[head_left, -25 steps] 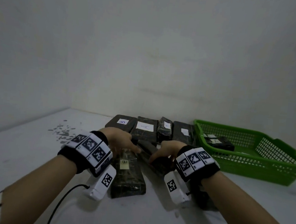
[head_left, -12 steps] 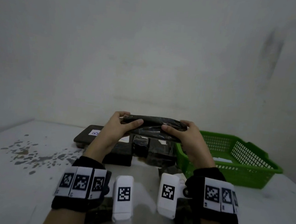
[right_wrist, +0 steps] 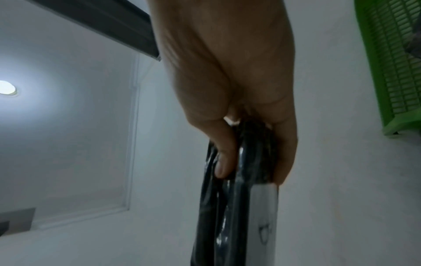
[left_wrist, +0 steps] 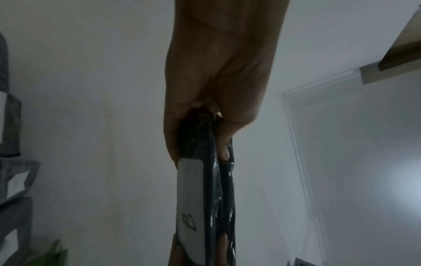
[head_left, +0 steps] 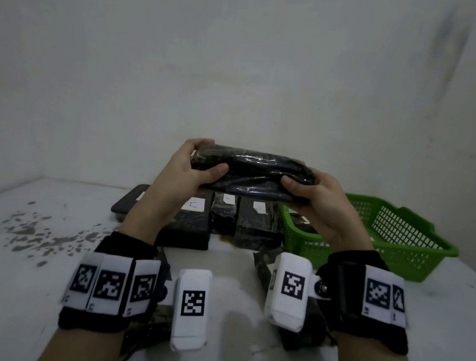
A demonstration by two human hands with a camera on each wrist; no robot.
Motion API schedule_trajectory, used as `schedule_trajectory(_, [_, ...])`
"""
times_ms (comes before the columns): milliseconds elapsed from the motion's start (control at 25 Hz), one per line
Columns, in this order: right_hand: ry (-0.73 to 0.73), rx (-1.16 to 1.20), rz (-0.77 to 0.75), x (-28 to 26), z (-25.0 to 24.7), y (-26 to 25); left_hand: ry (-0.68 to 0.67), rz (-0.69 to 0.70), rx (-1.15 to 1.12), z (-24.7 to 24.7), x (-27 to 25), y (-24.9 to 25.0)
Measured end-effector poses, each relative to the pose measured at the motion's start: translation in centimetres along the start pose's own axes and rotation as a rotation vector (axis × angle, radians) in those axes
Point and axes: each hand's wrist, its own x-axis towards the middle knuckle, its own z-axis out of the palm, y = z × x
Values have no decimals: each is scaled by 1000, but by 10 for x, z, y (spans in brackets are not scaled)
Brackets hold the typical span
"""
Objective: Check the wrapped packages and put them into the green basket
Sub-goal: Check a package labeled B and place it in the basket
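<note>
We find one black wrapped package (head_left: 249, 173) lifted clear of the table (head_left: 18, 275), held level between both hands. The left hand (head_left: 187, 169) grips its left end, thumb (head_left: 217, 169) curled over the near face and fingers (head_left: 202, 143) wrapped behind the top edge. The right hand (head_left: 316, 201) grips the right end likewise, thumb (head_left: 291, 182) pressed on the near face. In the left wrist view the hand (left_wrist: 218, 72) pinches the package (left_wrist: 218, 189) end, and a white label (left_wrist: 190, 207) on the face turned away from us bears a handwritten mark resembling a "B"; the right wrist view shows the hand (right_wrist: 227, 72) clamped on the package (right_wrist: 230, 216) with the same label (right_wrist: 264, 225) in sight. Below and behind the grip, a row of packages (head_left: 221, 216) lies flat on the table, several bearing white labels, one reading "A". The basket (head_left: 398, 254) stands below and to the right of the grip, touching the row's right end. Its contents are mostly hidden by the right hand.
</note>
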Motion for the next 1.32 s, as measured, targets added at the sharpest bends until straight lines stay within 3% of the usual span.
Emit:
schedule_trajectory(240, [129, -89, -66, 1, 10, 6, 134, 101, 126, 6, -1, 0])
schedule_trajectory(440, [109, -128, -140, -1, 17, 4, 170, 112, 110, 2, -3, 6])
schedule_trajectory(600, [-11, -66, -131, -4, 21, 0, 186, 143, 86, -4, -4, 13])
schedule_trajectory(680, [53, -142, -162, -5, 24, -2, 166, 154, 82, -2, -5, 15])
schedule_trajectory(880, [422, -293, -372, -1, 29, 0, 107, 176, 110, 12, -10, 15])
schedule_trajectory(1040, [447, -332, -438, -3, 27, -2, 173, 228, 220, 20, -10, 14])
schedule_trajectory(1320, [406, -354, -459, -4, 29, -4, 215, 236, 136, 21, -7, 9])
